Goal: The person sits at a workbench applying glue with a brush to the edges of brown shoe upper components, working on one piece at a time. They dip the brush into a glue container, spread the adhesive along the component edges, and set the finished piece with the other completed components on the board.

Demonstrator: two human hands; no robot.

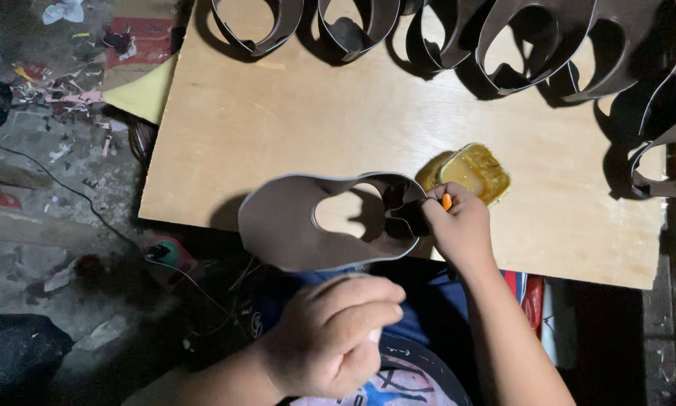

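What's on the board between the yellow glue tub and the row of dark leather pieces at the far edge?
In the head view, only bare board lies between the yellow tub and the dark pieces.

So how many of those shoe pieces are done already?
About six dark cut pieces stand in a row along the board's far edge, apparently finished. One piece is in hand: the right hand works its end beside the yellow glue tub. The left hand waits, closed. No untouched pile shows.

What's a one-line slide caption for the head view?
Right hand works an orange-handled tool on a grey shoe upper beside a yellow glue tub; left hand fisted.
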